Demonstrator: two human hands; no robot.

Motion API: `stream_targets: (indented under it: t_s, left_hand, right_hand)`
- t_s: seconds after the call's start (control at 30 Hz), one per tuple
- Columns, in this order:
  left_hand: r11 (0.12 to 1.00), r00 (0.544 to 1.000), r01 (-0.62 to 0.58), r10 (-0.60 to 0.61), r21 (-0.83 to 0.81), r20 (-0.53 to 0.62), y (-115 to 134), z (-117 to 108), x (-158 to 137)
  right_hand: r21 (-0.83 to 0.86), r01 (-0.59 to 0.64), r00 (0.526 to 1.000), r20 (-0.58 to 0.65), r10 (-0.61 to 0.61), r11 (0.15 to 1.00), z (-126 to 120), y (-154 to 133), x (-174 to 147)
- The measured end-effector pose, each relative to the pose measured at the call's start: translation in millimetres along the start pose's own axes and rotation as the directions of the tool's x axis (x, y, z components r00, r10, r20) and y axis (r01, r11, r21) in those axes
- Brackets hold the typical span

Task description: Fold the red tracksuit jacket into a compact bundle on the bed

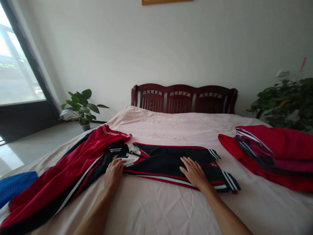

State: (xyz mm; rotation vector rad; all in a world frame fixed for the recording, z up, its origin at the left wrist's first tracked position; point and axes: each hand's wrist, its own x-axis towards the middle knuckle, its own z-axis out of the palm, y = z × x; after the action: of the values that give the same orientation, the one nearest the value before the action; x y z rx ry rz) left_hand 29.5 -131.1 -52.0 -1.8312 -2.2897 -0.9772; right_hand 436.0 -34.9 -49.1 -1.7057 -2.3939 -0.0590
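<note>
A red and navy track jacket with white stripes lies spread across the pale pink bed sheet. Its navy body is folded flat in the middle, and a long red part trails off to the left. My left hand rests on the jacket near the white collar and zip, fingers curled against the cloth. My right hand lies flat, palm down, on the navy part near the striped cuffs. Neither hand grips anything.
A stack of folded red and navy clothes sits on the bed at the right. A blue cloth lies at the left edge. A dark wooden headboard stands behind, with potted plants at the left and right.
</note>
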Motion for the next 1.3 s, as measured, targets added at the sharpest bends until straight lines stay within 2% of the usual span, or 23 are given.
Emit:
stream_targets:
  t_s: [0.07,0.2,0.37,0.67,0.8,0.87,0.93,1.0,1.1,1.23,1.3]
  left_hand:
    - [0.999,0.999,-0.036,0.036,0.005,0.011,7.9,-1.3,-3.0]
    - [0.994,0.988,-0.106,0.108,-0.024,0.109,17.7,-0.5,-4.3]
    - [0.995,0.987,-0.089,0.093,-0.038,0.134,18.6,-1.0,-3.1]
    - [0.996,0.986,-0.064,0.055,0.054,0.159,17.9,3.4,-0.2]
    - [0.996,0.987,-0.055,0.042,0.076,0.156,14.7,5.5,-0.7]
    - [0.995,0.988,-0.046,0.032,0.091,0.154,13.5,6.0,-1.0]
    - [0.994,0.988,-0.044,0.029,0.101,0.149,12.3,7.4,-1.0]
    - [0.993,0.988,-0.047,0.031,0.106,0.149,10.7,9.6,-0.1]
    - [0.992,0.987,-0.037,0.018,0.120,0.157,6.9,11.4,3.2]
    - [0.990,0.973,-0.092,0.065,0.112,0.221,2.9,3.8,8.5]
    - [0.986,0.965,-0.088,0.048,0.144,0.260,7.9,-2.4,8.1]
  right_hand:
    - [0.018,-0.002,1.000,-0.002,0.002,1.000,-0.9,-0.1,0.2]
    - [0.064,-0.014,1.000,0.013,0.013,0.998,-3.3,-0.7,0.4]
    - [0.117,-0.023,1.000,0.010,0.022,0.993,-7.7,-2.7,-1.8]
    - [0.219,-0.020,1.000,0.002,0.020,0.975,-13.8,-4.0,-4.2]
    - [0.216,0.005,0.996,0.091,-0.026,0.976,-20.7,-1.3,-6.3]
    - [0.188,0.046,0.985,0.154,-0.076,0.981,-26.5,8.5,-11.1]
    - [0.113,0.072,0.982,0.167,-0.090,0.991,-31.5,26.0,-19.7]
    - [0.009,0.037,0.992,0.122,-0.038,0.999,-34.5,48.8,-31.1]
    - [-0.056,-0.112,0.993,0.043,0.114,0.992,-34.9,83.1,-47.4]
    - [0.092,-0.243,0.967,-0.059,0.249,0.966,-30.4,113.7,-59.5]
    - [0.171,-0.341,0.927,-0.103,0.361,0.924,-27.9,121.4,-62.3]
